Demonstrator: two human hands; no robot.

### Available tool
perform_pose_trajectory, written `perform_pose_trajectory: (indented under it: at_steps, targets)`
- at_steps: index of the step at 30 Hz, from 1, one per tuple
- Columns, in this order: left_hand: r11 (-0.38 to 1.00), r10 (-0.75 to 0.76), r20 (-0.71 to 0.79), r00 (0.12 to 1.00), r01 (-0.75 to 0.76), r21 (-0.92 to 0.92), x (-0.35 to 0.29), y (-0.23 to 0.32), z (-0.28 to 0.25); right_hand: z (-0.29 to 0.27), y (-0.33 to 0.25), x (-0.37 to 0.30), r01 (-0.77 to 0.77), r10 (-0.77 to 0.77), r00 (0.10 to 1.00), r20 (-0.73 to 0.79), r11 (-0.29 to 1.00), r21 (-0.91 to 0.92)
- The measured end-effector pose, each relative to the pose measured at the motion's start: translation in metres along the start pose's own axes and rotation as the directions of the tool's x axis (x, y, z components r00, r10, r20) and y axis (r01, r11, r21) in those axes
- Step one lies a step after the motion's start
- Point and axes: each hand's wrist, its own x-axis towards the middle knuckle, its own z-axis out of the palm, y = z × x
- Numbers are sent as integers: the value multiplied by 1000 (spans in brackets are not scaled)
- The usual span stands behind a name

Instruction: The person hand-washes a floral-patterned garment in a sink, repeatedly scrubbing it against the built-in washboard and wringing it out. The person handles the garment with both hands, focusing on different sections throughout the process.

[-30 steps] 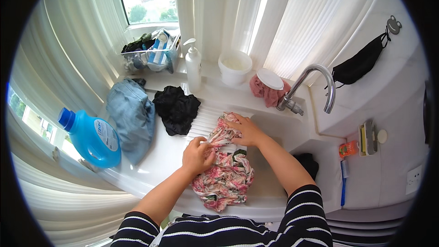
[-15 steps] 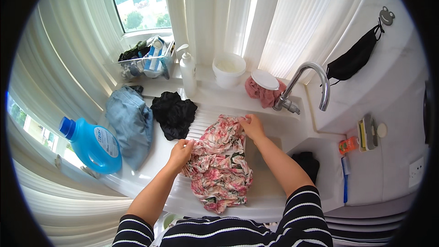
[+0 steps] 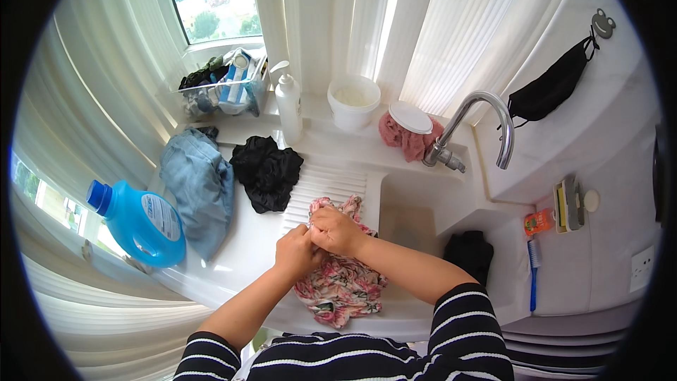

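A pink and white floral garment (image 3: 342, 293) lies bunched over the ribbed washboard (image 3: 331, 182) and the left edge of the sink basin (image 3: 405, 240). Both my fists meet on its upper part. My left hand (image 3: 297, 250) is closed on the cloth, its fingers partly covered. Pressed against it from the right, my right hand (image 3: 337, 231) also grips the fabric, knuckles up. A little of the garment sticks out beyond my hands, and its lower part spreads toward me. The black cloth (image 3: 266, 173) lies just beyond my left hand.
Left are blue jeans (image 3: 197, 187) and a blue detergent bottle (image 3: 144, 226). Behind stand a pump bottle (image 3: 288, 106), a white tub (image 3: 352, 102) and a pink cloth (image 3: 410, 140) under a lid. The faucet (image 3: 486, 109) arches at right, near a dark cloth (image 3: 469, 255) and a blue brush (image 3: 533, 275).
My hands have come together from a wide hold on the floral garment. Its upper part is now gathered between them, and the right hand has moved left and nearer to me.
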Motion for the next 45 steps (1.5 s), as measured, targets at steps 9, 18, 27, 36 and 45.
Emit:
perform_pose_trajectory:
  at_steps: [9,18,27,36,45]
  targets:
    - [1000,-4,-4,1000,4,-27,0,-2,1,20,28,15,-183,166,978,-127,974,-136]
    - [993,37,-92,995,-47,-107,0,0,1,5,84,20,-307,264,952,-158,833,-461]
    - [995,-21,-31,999,18,-98,-2,-1,2,-18,81,32,-542,582,807,-101,662,-517]
    - [991,-19,-92,996,7,-130,-1,5,4,-16,28,-42,-499,502,863,-60,825,-265]
    - [982,-32,-67,997,19,-187,1,-11,6,1,8,-4,-119,163,976,143,953,-277]
